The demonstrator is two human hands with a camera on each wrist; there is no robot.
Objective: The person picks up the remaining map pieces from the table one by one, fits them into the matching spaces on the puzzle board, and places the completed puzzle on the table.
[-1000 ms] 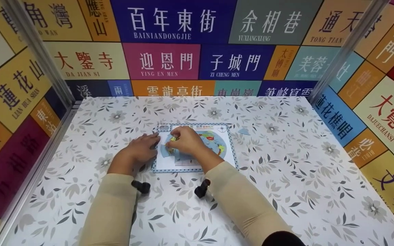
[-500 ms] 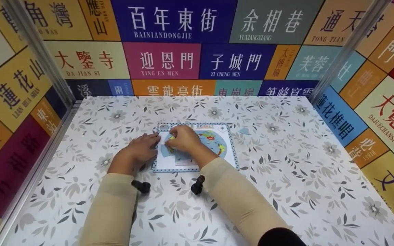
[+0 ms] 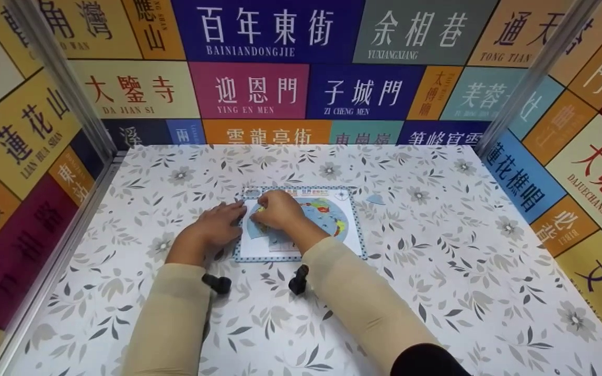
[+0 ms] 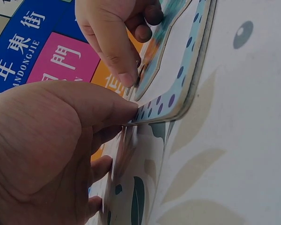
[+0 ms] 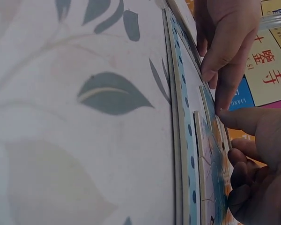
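My left hand (image 3: 217, 224) spread, right hand (image 3: 283, 211) curled — its pinch hidden — I'd hold this probably light, stiff puzzle board (image 3: 352, 245) by its rim (image 3: 280, 259).

The head view is evenly bright, while both wrist views look dim.

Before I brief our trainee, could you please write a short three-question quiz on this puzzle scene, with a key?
1. True or false: the loose blue piece lies on the table, off the puzzle board.
2. Which hand is over the map: (A) left or (B) right?
3. Fill in: the board's blue border is patterned with dark ____.

Key:
1. True.
2. B, the right hand.
3. Dots.
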